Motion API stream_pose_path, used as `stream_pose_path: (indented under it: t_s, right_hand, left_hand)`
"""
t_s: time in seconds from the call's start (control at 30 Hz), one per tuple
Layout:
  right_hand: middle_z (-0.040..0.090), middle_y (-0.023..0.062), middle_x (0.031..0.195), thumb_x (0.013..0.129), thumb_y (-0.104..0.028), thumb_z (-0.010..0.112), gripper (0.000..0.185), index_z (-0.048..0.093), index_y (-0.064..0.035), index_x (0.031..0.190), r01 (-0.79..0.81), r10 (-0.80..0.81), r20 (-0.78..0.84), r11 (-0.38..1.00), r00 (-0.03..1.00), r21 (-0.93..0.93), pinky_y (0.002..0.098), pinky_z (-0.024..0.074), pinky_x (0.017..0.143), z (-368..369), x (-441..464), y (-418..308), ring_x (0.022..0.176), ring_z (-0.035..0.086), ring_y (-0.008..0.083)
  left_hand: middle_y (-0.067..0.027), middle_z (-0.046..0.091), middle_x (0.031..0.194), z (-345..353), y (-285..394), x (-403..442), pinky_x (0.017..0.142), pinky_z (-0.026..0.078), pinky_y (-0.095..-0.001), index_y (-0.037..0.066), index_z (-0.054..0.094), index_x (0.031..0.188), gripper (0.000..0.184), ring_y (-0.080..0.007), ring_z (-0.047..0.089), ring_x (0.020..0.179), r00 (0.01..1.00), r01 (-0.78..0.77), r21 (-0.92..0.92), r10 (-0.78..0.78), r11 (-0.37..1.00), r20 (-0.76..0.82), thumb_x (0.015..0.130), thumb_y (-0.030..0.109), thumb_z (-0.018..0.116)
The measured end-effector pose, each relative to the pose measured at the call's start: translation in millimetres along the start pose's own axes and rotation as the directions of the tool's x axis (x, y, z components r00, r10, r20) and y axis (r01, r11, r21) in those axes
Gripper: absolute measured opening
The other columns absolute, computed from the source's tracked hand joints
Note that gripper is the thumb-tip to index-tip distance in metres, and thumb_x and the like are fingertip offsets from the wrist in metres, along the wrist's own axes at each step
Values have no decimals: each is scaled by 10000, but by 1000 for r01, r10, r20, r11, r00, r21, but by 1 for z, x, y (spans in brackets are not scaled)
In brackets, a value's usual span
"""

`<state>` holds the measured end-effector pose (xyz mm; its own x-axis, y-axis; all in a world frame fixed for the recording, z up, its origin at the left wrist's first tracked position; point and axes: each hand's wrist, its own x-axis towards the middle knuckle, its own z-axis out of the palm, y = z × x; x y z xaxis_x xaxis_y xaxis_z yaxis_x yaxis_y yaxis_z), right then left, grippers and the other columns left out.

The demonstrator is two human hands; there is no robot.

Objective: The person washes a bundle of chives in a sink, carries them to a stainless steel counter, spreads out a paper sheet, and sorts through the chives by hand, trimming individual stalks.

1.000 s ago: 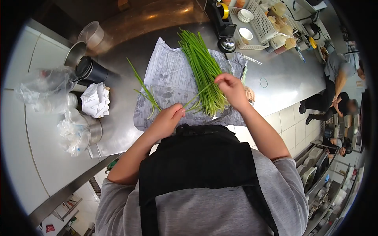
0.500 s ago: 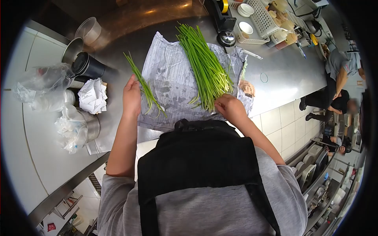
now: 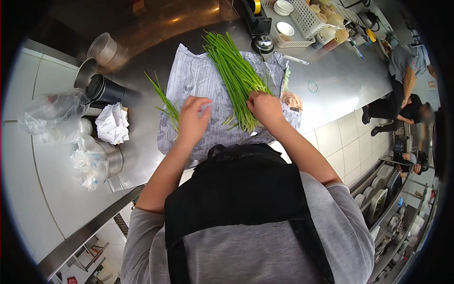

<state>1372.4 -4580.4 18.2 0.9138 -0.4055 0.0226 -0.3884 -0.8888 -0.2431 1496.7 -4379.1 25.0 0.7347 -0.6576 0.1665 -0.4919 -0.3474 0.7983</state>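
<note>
A large bundle of long green chives (image 3: 231, 71) lies on crumpled printed paper (image 3: 187, 71), its pale ends toward me. At those pale ends, my right hand (image 3: 266, 110) is closed in a pinch on some chives; its fingertips are partly hidden. My left hand (image 3: 193, 122) hovers over the paper between the bundle and a smaller bunch of chives (image 3: 164, 99). Its fingers are bent and apart, with nothing visible in them. The smaller bunch lies along the paper's left edge, partly behind my left hand.
Left on the steel counter (image 3: 142, 94) stand a black cup (image 3: 111, 89), a stack of white slips (image 3: 112, 123) and plastic bags (image 3: 54, 113). A service bell (image 3: 263, 43) and a white basket (image 3: 293, 42) are at the back. Other people (image 3: 404, 71) work at far right.
My left hand has moved right, away from the smaller bunch, toward the large bundle. My right hand has shifted slightly up and left along the pale ends.
</note>
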Motion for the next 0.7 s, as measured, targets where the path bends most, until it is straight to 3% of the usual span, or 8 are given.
stream_pose_path:
  t_s: [0.07, 0.17, 0.27, 0.47, 0.57, 0.63, 0.67, 0.7]
  right_hand:
    - [648, 135, 841, 777, -250, 655, 221, 584, -58, 859, -70, 67, 29, 990, 997, 124, 408, 520, 628, -4, 0, 0, 723, 644, 321]
    - [646, 145, 840, 776, -222, 641, 198, 581, -53, 859, -49, 52, -22, 990, 998, 129, 418, 518, 630, -13, -4, 1, 722, 640, 330]
    - [644, 152, 844, 771, -217, 646, 207, 586, -49, 876, 15, -13, -21, 991, 1000, 133, 430, 516, 635, 0, -1, 10, 725, 638, 334]
    - [635, 170, 784, 765, -170, 669, 202, 580, -34, 884, -16, 41, -62, 933, 997, 360, 415, 497, 618, -3, 0, 44, 710, 628, 343]
    - [625, 155, 710, 768, -142, 677, 197, 581, -18, 886, 44, -13, -73, 890, 997, 453, 378, 479, 582, 3, 0, 56, 662, 619, 305]
    - [621, 143, 697, 775, -141, 678, 204, 588, -12, 904, 81, -54, -68, 849, 996, 522, 359, 473, 567, 2, -1, 62, 634, 616, 274]
    - [620, 102, 695, 795, -148, 673, 199, 599, -16, 925, 34, -21, -29, 786, 999, 617, 324, 457, 545, -5, -4, 62, 607, 590, 211]
    - [620, 61, 693, 816, -154, 668, 194, 609, -20, 945, -16, 8, 15, 713, 1000, 701, 289, 440, 523, -12, -5, 63, 579, 564, 148]
  left_hand:
    - [-76, 605, 842, 23, 15, 8, 673, 473, -308, 69, 655, 959, 191, -206, 603, 724, 998, 20, -50, -17, 999, 64, 768, 65, 664]
    - [-102, 638, 828, 58, 20, 19, 634, 479, -327, 54, 654, 944, 171, -223, 621, 705, 988, 8, -191, 22, 981, 154, 777, 92, 660]
    - [-131, 650, 820, 77, 25, 24, 630, 485, -356, 37, 642, 935, 165, -257, 629, 710, 976, 2, -58, 10, 998, 219, 791, 117, 645]
    - [-147, 633, 788, 80, 34, 10, 618, 483, -374, 27, 628, 932, 158, -287, 611, 687, 992, -4, 312, -36, 950, 123, 801, 116, 630]
    - [-145, 625, 789, 85, 53, 8, 603, 478, -343, 11, 623, 927, 156, -263, 604, 661, 997, -16, 251, -5, 968, 83, 812, 116, 627]
    - [-108, 641, 835, 98, 57, 8, 595, 469, -284, 7, 623, 979, 171, -182, 594, 649, 998, 17, 47, -19, 999, 61, 853, 122, 607]
    - [-108, 641, 835, 104, 62, 7, 595, 469, -284, 7, 623, 979, 171, -182, 594, 649, 998, 21, 51, -24, 998, 53, 853, 122, 607]
    - [-90, 647, 842, 109, 66, 7, 611, 470, -284, 12, 628, 1004, 190, -162, 585, 661, 980, 196, -177, -188, 964, 62, 860, 133, 609]
